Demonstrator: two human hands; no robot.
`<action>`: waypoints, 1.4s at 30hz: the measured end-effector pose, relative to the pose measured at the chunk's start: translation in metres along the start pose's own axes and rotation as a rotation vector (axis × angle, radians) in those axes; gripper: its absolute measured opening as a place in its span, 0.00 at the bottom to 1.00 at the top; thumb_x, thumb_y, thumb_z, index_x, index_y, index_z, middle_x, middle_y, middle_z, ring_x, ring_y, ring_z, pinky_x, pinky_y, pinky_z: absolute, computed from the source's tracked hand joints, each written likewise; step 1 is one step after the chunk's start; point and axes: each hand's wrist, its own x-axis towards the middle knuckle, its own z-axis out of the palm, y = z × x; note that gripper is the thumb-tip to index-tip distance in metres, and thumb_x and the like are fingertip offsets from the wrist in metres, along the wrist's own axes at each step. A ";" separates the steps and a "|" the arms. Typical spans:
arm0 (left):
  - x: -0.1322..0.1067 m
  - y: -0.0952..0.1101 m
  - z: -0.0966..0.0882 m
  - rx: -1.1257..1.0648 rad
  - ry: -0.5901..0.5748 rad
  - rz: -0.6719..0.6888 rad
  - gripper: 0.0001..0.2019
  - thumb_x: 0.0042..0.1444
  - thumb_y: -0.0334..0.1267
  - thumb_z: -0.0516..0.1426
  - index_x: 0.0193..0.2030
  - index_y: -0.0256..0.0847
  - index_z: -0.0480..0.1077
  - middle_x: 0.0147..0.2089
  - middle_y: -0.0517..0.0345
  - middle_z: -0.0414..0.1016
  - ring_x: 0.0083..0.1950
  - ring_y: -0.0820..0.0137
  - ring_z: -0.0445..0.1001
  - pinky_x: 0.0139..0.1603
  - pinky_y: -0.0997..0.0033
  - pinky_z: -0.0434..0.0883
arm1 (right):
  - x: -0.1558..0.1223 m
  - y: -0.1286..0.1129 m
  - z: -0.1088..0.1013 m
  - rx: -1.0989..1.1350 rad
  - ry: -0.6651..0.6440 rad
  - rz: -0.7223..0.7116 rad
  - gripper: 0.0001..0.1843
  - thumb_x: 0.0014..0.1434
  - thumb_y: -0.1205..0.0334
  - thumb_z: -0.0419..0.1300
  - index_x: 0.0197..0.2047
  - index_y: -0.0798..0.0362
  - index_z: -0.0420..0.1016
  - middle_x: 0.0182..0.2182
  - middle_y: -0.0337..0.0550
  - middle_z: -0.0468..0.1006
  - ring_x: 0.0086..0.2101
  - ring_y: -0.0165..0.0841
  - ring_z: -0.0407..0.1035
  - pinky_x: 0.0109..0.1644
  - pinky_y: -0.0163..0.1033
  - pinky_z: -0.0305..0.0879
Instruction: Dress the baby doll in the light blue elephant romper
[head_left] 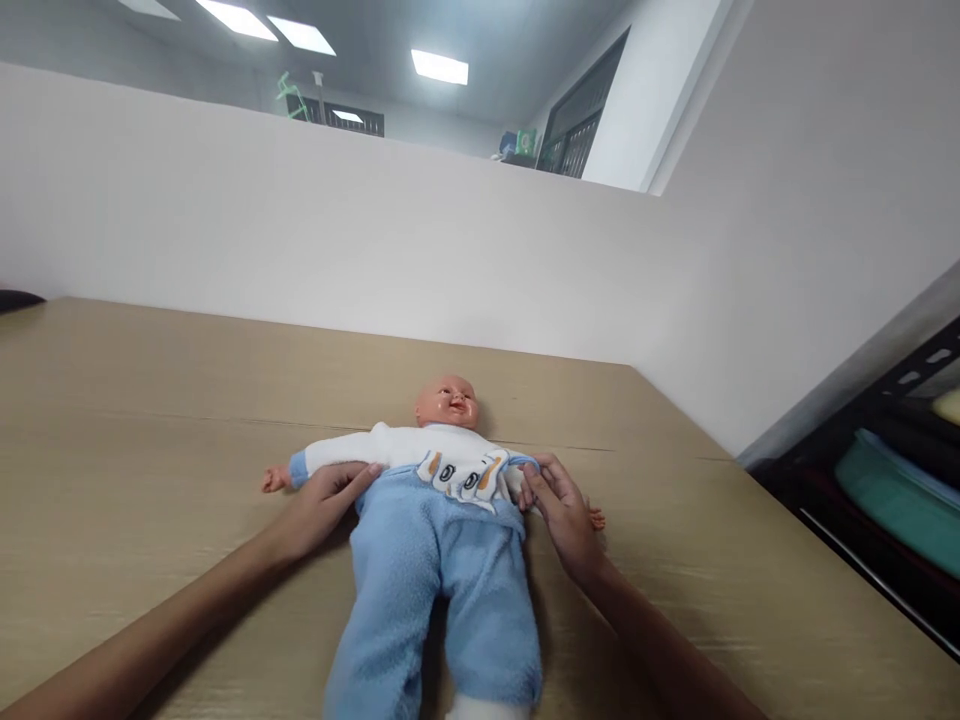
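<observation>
A baby doll lies on its back on the table, head away from me. It wears a white top with blue cuffs and fluffy blue trousers with an animal-face patch at the waist. My left hand grips the trousers' waistband at the doll's side, its thumb over the fabric. Beside the patch, my right hand pinches the other edge of the trousers' waistband between thumb and fingers. The doll's arms stretch out sideways past both my hands.
The tan table runs back to a white wall with an opening above it. To the right stands a dark shelf rack with folded green cloth. A dark object shows at the far left edge.
</observation>
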 end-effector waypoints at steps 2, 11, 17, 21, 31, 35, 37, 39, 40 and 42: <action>0.000 0.004 -0.005 0.120 0.021 0.102 0.25 0.70 0.58 0.54 0.28 0.43 0.69 0.29 0.60 0.71 0.35 0.62 0.66 0.38 0.67 0.63 | -0.001 0.001 -0.001 -0.068 -0.024 -0.020 0.20 0.65 0.39 0.66 0.41 0.49 0.73 0.28 0.35 0.72 0.31 0.34 0.69 0.37 0.39 0.67; -0.002 -0.004 -0.009 0.153 -0.079 0.250 0.16 0.72 0.52 0.55 0.38 0.44 0.68 0.37 0.60 0.69 0.40 0.62 0.67 0.44 0.68 0.64 | -0.002 -0.013 0.009 -0.396 0.130 -0.170 0.16 0.68 0.48 0.61 0.52 0.47 0.69 0.51 0.49 0.77 0.49 0.44 0.74 0.57 0.51 0.71; 0.002 -0.011 -0.002 -0.034 0.223 0.142 0.15 0.69 0.53 0.58 0.42 0.43 0.73 0.38 0.58 0.76 0.42 0.60 0.72 0.45 0.67 0.66 | 0.055 -0.074 0.078 -0.638 -0.261 -0.396 0.06 0.67 0.59 0.59 0.47 0.48 0.74 0.48 0.48 0.80 0.54 0.44 0.71 0.62 0.54 0.68; 0.001 -0.014 0.007 -0.245 0.389 0.151 0.16 0.67 0.55 0.60 0.43 0.44 0.73 0.40 0.57 0.78 0.44 0.60 0.74 0.47 0.66 0.69 | 0.107 -0.082 0.140 -0.822 -0.697 -0.349 0.11 0.65 0.60 0.63 0.50 0.52 0.76 0.50 0.53 0.82 0.51 0.46 0.75 0.59 0.54 0.70; 0.004 -0.009 0.018 -0.396 0.424 0.169 0.15 0.66 0.54 0.61 0.42 0.44 0.71 0.39 0.58 0.75 0.42 0.60 0.73 0.45 0.65 0.69 | 0.146 -0.032 0.213 -0.860 -1.026 -0.339 0.09 0.47 0.71 0.72 0.27 0.51 0.77 0.26 0.34 0.76 0.32 0.37 0.72 0.40 0.40 0.68; 0.001 -0.012 0.021 -0.380 0.407 0.219 0.12 0.68 0.50 0.60 0.44 0.44 0.73 0.40 0.57 0.74 0.43 0.61 0.72 0.47 0.65 0.69 | 0.135 -0.038 0.185 -0.766 -0.955 -0.343 0.16 0.61 0.60 0.62 0.53 0.50 0.75 0.46 0.44 0.82 0.44 0.40 0.75 0.48 0.43 0.72; 0.000 -0.015 0.022 -0.380 0.409 0.265 0.12 0.69 0.50 0.59 0.44 0.44 0.73 0.40 0.56 0.75 0.42 0.61 0.72 0.47 0.64 0.69 | 0.134 -0.044 0.165 -0.530 -0.847 -0.255 0.21 0.61 0.62 0.58 0.57 0.48 0.69 0.48 0.43 0.81 0.47 0.39 0.76 0.52 0.42 0.73; -0.002 -0.019 0.024 -0.364 0.407 0.330 0.13 0.70 0.50 0.58 0.45 0.43 0.73 0.41 0.54 0.76 0.43 0.61 0.72 0.48 0.64 0.70 | 0.135 -0.047 0.148 -0.375 -0.773 -0.192 0.22 0.54 0.64 0.61 0.53 0.47 0.71 0.46 0.40 0.80 0.49 0.40 0.75 0.56 0.43 0.72; -0.004 -0.020 0.025 -0.356 0.402 0.372 0.13 0.71 0.50 0.58 0.46 0.43 0.73 0.42 0.53 0.77 0.44 0.60 0.73 0.49 0.64 0.70 | 0.135 -0.047 0.141 -0.354 -0.767 -0.184 0.23 0.52 0.65 0.61 0.52 0.47 0.72 0.45 0.40 0.81 0.49 0.41 0.75 0.57 0.44 0.71; -0.008 -0.022 0.026 -0.348 0.402 0.470 0.12 0.72 0.49 0.57 0.48 0.44 0.74 0.44 0.52 0.77 0.45 0.60 0.74 0.50 0.63 0.71 | 0.133 -0.046 0.134 -0.395 -0.814 -0.222 0.23 0.50 0.67 0.61 0.51 0.47 0.74 0.45 0.41 0.81 0.49 0.43 0.74 0.58 0.47 0.70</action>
